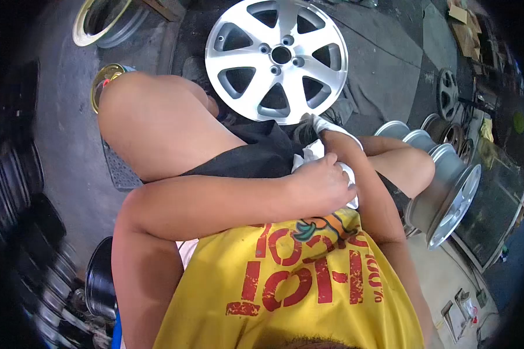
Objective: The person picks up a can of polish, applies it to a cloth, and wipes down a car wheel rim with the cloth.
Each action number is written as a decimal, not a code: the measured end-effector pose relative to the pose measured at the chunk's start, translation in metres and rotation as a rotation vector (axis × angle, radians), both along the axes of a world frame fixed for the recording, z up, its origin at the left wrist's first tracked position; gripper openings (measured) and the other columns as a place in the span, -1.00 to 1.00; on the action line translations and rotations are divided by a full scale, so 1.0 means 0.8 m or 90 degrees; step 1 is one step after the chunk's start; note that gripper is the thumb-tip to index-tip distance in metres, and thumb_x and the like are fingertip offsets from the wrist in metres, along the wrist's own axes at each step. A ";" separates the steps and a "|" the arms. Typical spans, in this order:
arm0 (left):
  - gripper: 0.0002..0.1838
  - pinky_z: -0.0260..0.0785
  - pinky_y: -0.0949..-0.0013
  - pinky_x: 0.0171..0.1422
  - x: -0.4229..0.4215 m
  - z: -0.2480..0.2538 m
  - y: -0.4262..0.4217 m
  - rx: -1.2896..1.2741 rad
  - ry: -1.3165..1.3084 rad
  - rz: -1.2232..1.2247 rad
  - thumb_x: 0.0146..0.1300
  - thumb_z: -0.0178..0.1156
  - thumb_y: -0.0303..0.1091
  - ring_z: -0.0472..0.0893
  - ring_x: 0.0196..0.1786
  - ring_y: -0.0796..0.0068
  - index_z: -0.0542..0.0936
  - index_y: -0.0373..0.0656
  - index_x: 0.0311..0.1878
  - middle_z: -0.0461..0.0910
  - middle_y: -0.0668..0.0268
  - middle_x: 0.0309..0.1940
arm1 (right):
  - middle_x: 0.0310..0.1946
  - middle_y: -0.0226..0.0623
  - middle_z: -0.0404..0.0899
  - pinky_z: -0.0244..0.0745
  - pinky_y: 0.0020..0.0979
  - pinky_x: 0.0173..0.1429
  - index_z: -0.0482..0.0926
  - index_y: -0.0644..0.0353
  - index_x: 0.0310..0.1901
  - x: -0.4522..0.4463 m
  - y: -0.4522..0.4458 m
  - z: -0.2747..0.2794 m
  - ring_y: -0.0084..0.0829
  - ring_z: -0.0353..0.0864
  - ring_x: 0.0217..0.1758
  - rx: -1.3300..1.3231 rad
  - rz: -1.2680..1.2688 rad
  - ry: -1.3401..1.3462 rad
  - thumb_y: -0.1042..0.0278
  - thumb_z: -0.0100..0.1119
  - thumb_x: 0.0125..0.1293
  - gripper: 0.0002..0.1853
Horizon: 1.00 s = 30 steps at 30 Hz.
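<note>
My left hand (327, 181) is closed, with its fingers curled around a bunched white cloth (313, 152) in front of my lap, close against my right forearm. Some of the cloth sticks out above the knuckles and some below. My right hand (321, 124) is wrapped in a white glove or cloth and lies by the lower edge of a silver alloy wheel (291, 87). Its fingers are mostly hidden, so their grip is unclear. The wheel's polished spoked face is turned towards me, between my knees.
Several silver wheels (448, 192) stand beside my right knee. Another rim (108, 29) lies at the far left, with an open tin (103, 84) by my left knee. A black wheel (101, 276) sits near my left elbow. Cardboard (464, 29) lies at the upper right.
</note>
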<state>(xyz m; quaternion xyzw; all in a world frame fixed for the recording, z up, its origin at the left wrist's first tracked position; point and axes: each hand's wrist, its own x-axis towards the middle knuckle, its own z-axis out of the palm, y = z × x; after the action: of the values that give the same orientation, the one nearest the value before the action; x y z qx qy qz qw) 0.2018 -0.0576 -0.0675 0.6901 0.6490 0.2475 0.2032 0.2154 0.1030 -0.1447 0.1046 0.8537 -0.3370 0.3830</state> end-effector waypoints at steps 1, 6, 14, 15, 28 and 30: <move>-0.68 0.39 0.20 0.02 0.001 0.000 -0.002 0.002 0.000 0.005 0.21 0.14 -0.33 0.68 -0.22 0.25 0.61 -0.17 0.02 0.68 0.17 -0.31 | 0.07 -0.01 0.65 0.50 -0.17 0.10 0.47 0.20 0.28 -0.002 -0.005 -0.001 -0.11 0.68 0.05 -0.004 0.009 -0.007 0.47 0.16 0.26 -0.49; -0.70 0.39 0.19 0.06 0.006 0.000 -0.014 0.020 0.009 0.048 0.21 0.13 -0.33 0.68 -0.24 0.27 0.63 -0.18 -0.02 0.69 0.18 -0.31 | 0.05 -0.01 0.65 0.50 -0.18 0.10 0.48 0.20 0.27 -0.011 -0.027 -0.002 -0.12 0.68 0.04 -0.022 0.050 -0.032 0.46 0.16 0.27 -0.50; -0.73 0.35 0.23 0.00 0.004 -0.003 -0.041 0.020 0.037 0.133 0.21 0.11 -0.33 0.67 -0.28 0.33 0.64 -0.19 -0.07 0.68 0.24 -0.38 | 0.02 -0.03 0.66 0.50 -0.19 0.09 0.48 0.19 0.26 -0.030 -0.064 -0.013 -0.13 0.68 0.02 -0.046 0.099 -0.047 0.45 0.17 0.28 -0.52; -0.74 0.34 0.24 -0.03 0.004 -0.002 -0.043 0.008 0.042 0.143 0.21 0.11 -0.33 0.67 -0.29 0.33 0.64 -0.19 -0.08 0.68 0.24 -0.40 | 0.02 -0.03 0.66 0.50 -0.19 0.09 0.48 0.19 0.26 -0.032 -0.067 -0.014 -0.13 0.68 0.02 -0.045 0.103 -0.048 0.45 0.17 0.28 -0.53; -0.71 0.36 0.21 -0.01 0.008 0.001 -0.051 -0.020 0.035 0.159 0.23 0.09 -0.33 0.67 -0.32 0.29 0.64 -0.30 -0.09 0.68 0.21 -0.41 | -0.04 -0.05 0.68 0.50 -0.21 0.07 0.49 0.18 0.24 -0.036 -0.083 -0.019 -0.14 0.69 -0.02 -0.038 0.113 -0.071 0.44 0.19 0.30 -0.55; -0.72 0.35 0.22 -0.04 0.006 0.002 -0.047 -0.072 0.024 0.121 0.24 0.08 -0.32 0.67 -0.34 0.30 0.65 -0.29 -0.11 0.68 0.21 -0.40 | -0.04 -0.05 0.68 0.50 -0.21 0.07 0.49 0.18 0.23 -0.035 -0.084 -0.020 -0.14 0.69 -0.02 -0.036 0.114 -0.072 0.43 0.19 0.31 -0.56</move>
<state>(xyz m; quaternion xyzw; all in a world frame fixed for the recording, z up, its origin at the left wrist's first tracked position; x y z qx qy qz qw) 0.2068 -0.0952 -0.0656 0.6171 0.7283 0.2159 0.2053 0.1872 0.0359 -0.1606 0.0364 0.8266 -0.3191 0.4621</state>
